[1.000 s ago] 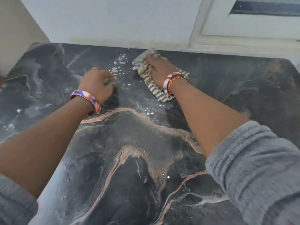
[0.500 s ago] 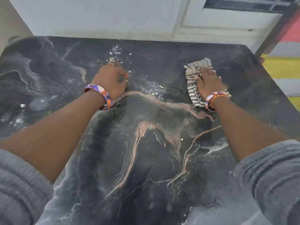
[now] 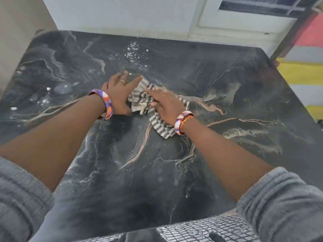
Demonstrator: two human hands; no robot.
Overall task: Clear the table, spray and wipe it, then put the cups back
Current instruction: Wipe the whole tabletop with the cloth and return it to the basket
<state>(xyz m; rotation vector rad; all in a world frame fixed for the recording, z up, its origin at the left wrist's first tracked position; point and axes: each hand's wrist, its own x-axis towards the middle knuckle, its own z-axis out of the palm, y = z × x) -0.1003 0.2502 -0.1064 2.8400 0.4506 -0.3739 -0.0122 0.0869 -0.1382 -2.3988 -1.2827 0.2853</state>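
The table [image 3: 218, 172] is cleared and wet; wiping is underway. Both the left hand [image 3: 120, 95] and right hand [image 3: 166, 105] press flat, fingers spread, on the striped cloth [image 3: 139, 100] mid-table. White specks [image 3: 132, 51] remain near the far edge; no cups in view

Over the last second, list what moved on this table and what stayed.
The right hand swept the striped cloth from the far edge out to the right, then back to the table's middle. The left hand opened from a fist and now touches the cloth. White flecks remain near the far edge.
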